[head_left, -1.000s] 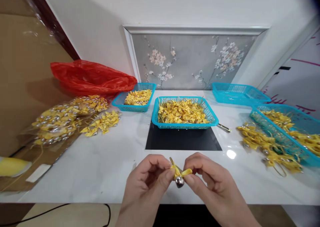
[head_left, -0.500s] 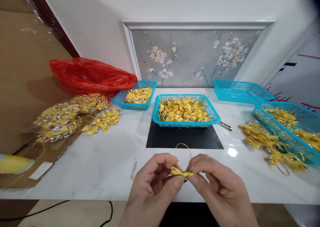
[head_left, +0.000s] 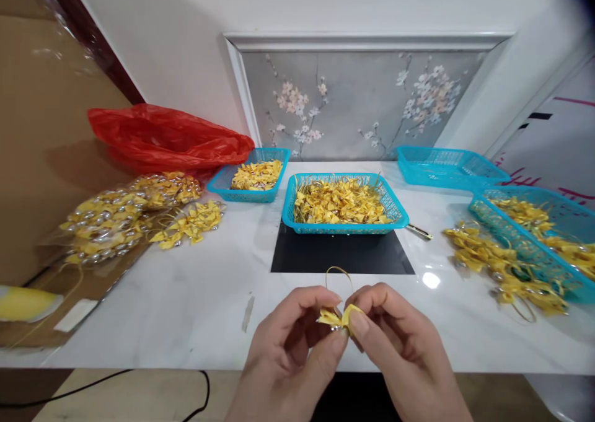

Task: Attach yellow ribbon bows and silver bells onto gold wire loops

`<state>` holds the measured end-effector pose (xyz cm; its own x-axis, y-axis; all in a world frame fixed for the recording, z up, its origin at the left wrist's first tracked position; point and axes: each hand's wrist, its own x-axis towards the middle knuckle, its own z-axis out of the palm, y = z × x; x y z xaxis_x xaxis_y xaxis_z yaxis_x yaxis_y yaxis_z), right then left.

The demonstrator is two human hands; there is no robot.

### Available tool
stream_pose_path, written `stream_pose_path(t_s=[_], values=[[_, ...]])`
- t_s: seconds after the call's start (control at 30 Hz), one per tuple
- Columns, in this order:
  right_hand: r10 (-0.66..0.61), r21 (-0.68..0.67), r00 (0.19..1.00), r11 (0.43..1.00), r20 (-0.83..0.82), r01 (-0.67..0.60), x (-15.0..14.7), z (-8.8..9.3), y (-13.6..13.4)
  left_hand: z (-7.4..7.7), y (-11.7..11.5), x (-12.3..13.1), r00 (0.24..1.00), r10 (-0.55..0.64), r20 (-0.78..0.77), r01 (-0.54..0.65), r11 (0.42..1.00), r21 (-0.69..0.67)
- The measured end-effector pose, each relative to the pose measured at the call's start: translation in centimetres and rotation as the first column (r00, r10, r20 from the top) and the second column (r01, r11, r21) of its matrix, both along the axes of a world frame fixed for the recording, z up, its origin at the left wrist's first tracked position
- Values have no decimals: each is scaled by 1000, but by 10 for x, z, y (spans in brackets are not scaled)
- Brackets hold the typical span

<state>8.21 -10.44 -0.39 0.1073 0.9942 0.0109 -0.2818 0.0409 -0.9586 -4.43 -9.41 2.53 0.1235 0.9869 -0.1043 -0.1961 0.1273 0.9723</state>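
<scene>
The left hand [head_left: 292,341] is closed in a pinch, thumb and forefinger pressed on the left wing of a small yellow ribbon bow [head_left: 338,317]. The right hand [head_left: 395,341] is closed the same way on the right wing, so the bow is held between the two hands, just above the near edge of the white marble counter [head_left: 186,298]. A thin gold cord loop [head_left: 339,276] is seen rising from the bow, between the fingertips. A small silvery part is glimpsed beneath the bow, too hidden to be named.

Beyond the hands, a black square panel [head_left: 341,258] is set into the counter, and a turquoise plastic mesh basket [head_left: 344,228] heaped with yellow bows is placed at its far edge. A smaller turquoise basket [head_left: 242,196] of the same bows is set to its left, beside a crumpled red plastic bag [head_left: 162,137]. Clear bags of bows and silver bells [head_left: 106,217] and a loose pile of bows [head_left: 190,224] are laid at the left. At the right, a long turquoise basket [head_left: 525,248] is flanked by a strewn heap of looped bows [head_left: 502,261].
</scene>
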Motion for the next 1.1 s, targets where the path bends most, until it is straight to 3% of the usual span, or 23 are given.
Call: stream_pose_path(t_s=[0.2,0.43,0.57,0.77,0.97,1.1], values=[[118,-130,953,979,-278,-159,-1,-1,4,-5,4,-5,999,-29,-22,29,1000,0],[90,-143,972,982,-215,-123,-1,-3,5,-10,13,-19,980,-193,-44,193,981,6],[37,-91,997,995,-69,-44,-5,-4,2,-7,14,-17,977,-161,-138,163,987,4],[-52,47,993,998,106,47,-7,-8,-2,-15,13,-16,994,-105,-6,104,992,-72],[-136,62,968,990,209,126,2,-6,-6,-20,12,-17,985,62,-160,-40,989,142],[59,-68,971,997,231,-44,-1,-2,-8,-18,8,-16,920,197,-340,-92,949,301]])
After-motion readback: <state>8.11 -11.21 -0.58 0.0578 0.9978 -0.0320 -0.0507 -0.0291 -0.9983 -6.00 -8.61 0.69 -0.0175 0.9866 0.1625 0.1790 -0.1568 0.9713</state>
